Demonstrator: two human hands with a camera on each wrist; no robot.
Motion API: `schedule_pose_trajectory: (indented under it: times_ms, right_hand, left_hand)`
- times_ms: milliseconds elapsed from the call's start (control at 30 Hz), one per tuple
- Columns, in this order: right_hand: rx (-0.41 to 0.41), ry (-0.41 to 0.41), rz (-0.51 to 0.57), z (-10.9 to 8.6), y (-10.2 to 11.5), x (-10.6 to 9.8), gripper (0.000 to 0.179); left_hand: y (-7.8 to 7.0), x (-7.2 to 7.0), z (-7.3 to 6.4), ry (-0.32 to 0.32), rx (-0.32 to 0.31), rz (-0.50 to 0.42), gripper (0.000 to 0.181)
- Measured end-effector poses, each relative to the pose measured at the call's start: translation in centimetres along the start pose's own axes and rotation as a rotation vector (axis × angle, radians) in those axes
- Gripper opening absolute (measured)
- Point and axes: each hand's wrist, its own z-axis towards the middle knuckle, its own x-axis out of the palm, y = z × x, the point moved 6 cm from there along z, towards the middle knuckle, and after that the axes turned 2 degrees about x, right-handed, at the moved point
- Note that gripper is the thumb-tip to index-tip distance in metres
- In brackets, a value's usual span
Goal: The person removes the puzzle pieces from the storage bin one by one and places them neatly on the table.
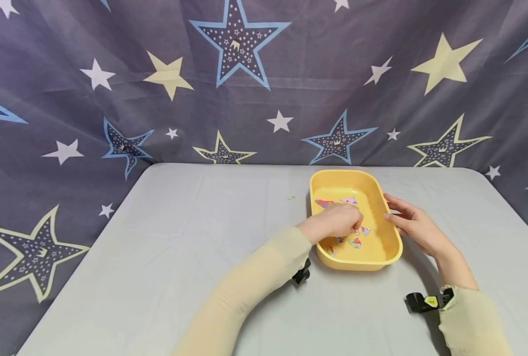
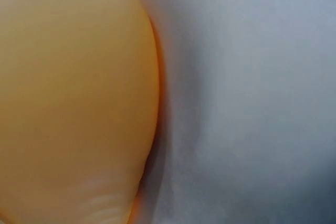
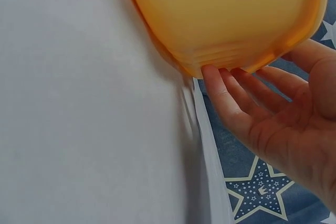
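Observation:
A deep yellow plastic tray [image 1: 353,264] with rounded corners stands on the table. Several small, flat, colourful cut-out pieces lie in it, among them a red-and-green one [image 1: 355,243] and a purple one [image 1: 349,200]. My left hand [image 1: 337,220] reaches over the left rim with its fingers bent down to the tray floor. Its fingertips are beside a small pale piece [image 1: 357,232]; whether they pinch it is hidden. At the right side, my right hand [image 1: 417,227] grips the tray wall, thumb at the rim and fingers [image 3: 220,90] against the outside.
A tiny greenish piece [image 1: 291,198] lies on the grey-covered table [image 1: 179,237], left of the tray. Behind the table hangs a dark curtain [image 1: 268,99] with stars. Each wrist wears a black camera; the left wrist view shows only the tray's outer side and the tablecloth.

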Motion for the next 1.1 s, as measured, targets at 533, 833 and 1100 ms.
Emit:
schedule_pose_trajectory:
  times_ms: [533,833,1100]
  right_hand:
    - [-0.013,0.009,0.023,0.0,-0.2,0.1,0.062]
    - [-0.020,0.010,0.032,0.0,0.0,0.0,0.062]
    - [-0.022,0.010,0.038,-0.1,0.1,0.1,0.062]
  left_hand:
    - [0.1,0.1,-0.2,-0.036,0.036,-0.013,0.010]
    - [0.1,-0.9,-0.7,-0.058,0.053,-0.119,0.013]
    - [0.6,-2.5,-1.5,-0.117,0.079,-0.146,0.015]
